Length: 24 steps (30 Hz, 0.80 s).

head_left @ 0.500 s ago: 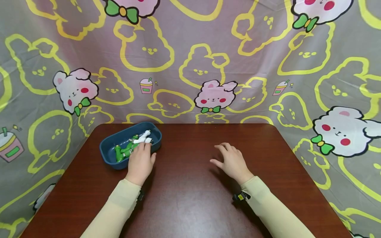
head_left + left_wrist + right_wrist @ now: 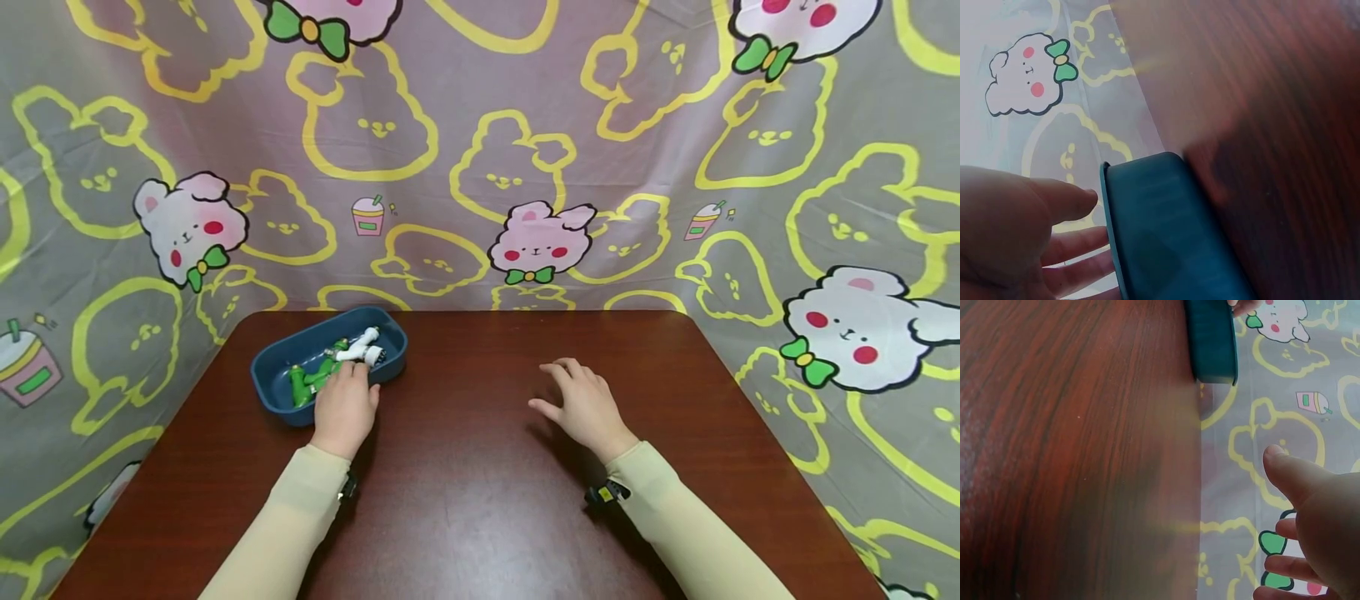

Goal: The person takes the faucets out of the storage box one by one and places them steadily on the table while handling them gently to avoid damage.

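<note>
Left hand (image 2: 345,417) was at the near rim of the blue bin (image 2: 296,350), which sat around 10 o'clock on the surface (image 2: 480,467). Fingers reached over the rim into the bin, loosely extended, thumb (image 2: 1072,197) apart; tips were hidden behind the wall in the left wrist view, so couldn't tell if they touched a piece. Green pieces (image 2: 300,387) lay in the bin at about 9 o'clock from those fingers, just beside them; white stuff (image 2: 363,343) lay at 12 to 1 o'clock, also near. Right hand (image 2: 592,412) was well apart at about 2 o'clock on the surface, raised over it, fingers spread and a little bent, holding nothing. Bin stood angled, close to the surface's far edge, near its 10 o'clock corner; patterned cloth (image 2: 427,200) rose past that edge at 12 and also ran along the 9 and 3 o'clock sides. Room to move: wood stretched from the bin's 3 o'clock end across to the right hand, then down toward 6 o'clock between the forearms. Counts: one bin, two hands, two pale sleeves (image 2: 285,508), a dark wrist device (image 2: 606,493) at each cuff. Green: at least two, overlapping, exact number unclear. White: at least one, maybe two, couldn't separate them.
</note>
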Tool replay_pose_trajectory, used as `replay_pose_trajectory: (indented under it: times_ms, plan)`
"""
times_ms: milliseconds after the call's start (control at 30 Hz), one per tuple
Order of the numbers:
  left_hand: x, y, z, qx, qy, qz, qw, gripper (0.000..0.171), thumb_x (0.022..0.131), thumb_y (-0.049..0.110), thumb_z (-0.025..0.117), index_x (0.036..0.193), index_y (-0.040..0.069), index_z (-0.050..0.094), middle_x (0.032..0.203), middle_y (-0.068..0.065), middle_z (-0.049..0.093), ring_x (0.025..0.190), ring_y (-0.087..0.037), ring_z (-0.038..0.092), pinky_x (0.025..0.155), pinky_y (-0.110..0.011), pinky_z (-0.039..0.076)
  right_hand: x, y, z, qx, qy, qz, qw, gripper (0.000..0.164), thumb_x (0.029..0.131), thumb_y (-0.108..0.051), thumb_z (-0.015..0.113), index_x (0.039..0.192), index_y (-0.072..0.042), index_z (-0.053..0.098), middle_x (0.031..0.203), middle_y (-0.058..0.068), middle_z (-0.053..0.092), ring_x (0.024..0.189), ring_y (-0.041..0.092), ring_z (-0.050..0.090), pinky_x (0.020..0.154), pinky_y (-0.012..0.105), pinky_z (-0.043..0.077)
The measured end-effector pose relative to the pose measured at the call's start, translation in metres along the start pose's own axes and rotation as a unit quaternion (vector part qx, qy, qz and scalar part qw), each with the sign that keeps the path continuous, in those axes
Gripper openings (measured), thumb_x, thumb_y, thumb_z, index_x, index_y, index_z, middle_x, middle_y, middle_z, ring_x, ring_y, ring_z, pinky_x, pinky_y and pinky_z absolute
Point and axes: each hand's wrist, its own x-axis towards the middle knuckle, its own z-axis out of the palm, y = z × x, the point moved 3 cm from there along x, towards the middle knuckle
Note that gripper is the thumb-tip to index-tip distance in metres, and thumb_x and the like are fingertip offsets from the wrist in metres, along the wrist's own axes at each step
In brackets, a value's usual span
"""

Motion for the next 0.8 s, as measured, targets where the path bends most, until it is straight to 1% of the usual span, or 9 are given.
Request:
replay_pose_trajectory:
  times_ms: [200,300,400,467,633,800]
  plan:
    - [0.004,-0.004,0.001,-0.004,-0.003,-0.003,1.0,0.025,0.092,0.006,0.071,0.111,-0.009,0.066,0.105,-0.028,0.067,0.087,-0.05,0.066,0.073,-0.061,0.055,0.001,0.001,-0.001,0.0,0.003,0.001,1.0,0.063,0.088,-0.052,0.078,0.137,-0.014,0.063,0.131,0.013,0.061,0.116,0.038,0.063,0.097,0.059,0.05]
    - [0.006,-0.007,0.0,-0.012,-0.004,-0.007,0.9999,0.019,0.092,0.001,0.067,0.11,-0.007,0.069,0.104,-0.028,0.068,0.085,-0.049,0.067,0.07,-0.06,0.055,0.001,0.001,-0.001,0.001,0.001,0.002,1.0,0.064,0.089,-0.053,0.077,0.138,-0.014,0.063,0.132,0.014,0.061,0.117,0.038,0.063,0.098,0.059,0.05]
    - [0.008,-0.01,-0.001,-0.024,-0.001,-0.013,0.9996,0.018,0.091,-0.002,0.064,0.108,-0.003,0.071,0.104,-0.026,0.07,0.084,-0.047,0.068,0.068,-0.06,0.055,0.0,0.001,-0.001,0.0,0.0,0.001,1.0,0.064,0.089,-0.053,0.077,0.138,-0.014,0.063,0.132,0.014,0.061,0.117,0.038,0.063,0.097,0.059,0.05]
    - [0.008,-0.012,-0.002,-0.029,-0.002,-0.015,0.9995,0.019,0.092,-0.003,0.062,0.108,-0.003,0.072,0.105,-0.025,0.071,0.085,-0.047,0.069,0.068,-0.06,0.056,0.0,0.002,-0.001,0.0,-0.002,0.001,1.0,0.064,0.089,-0.053,0.077,0.138,-0.014,0.063,0.132,0.014,0.061,0.117,0.038,0.063,0.097,0.059,0.05]
    - [0.009,-0.017,-0.001,-0.036,-0.007,-0.015,0.9992,0.018,0.093,-0.004,0.061,0.107,-0.003,0.072,0.105,-0.025,0.071,0.088,-0.046,0.069,0.072,-0.059,0.056,0.0,0.001,-0.001,0.003,0.0,0.002,1.0,0.063,0.089,-0.05,0.079,0.138,-0.014,0.063,0.132,0.014,0.061,0.117,0.037,0.063,0.097,0.059,0.05]
    - [0.009,-0.019,0.0,-0.04,0.002,-0.011,0.9991,0.017,0.092,-0.005,0.062,0.105,-0.003,0.072,0.104,-0.025,0.071,0.088,-0.046,0.069,0.073,-0.058,0.056,0.0,0.002,-0.001,0.001,0.003,0.004,1.0,0.063,0.088,-0.048,0.079,0.138,-0.014,0.063,0.132,0.013,0.061,0.117,0.037,0.063,0.096,0.06,0.05]
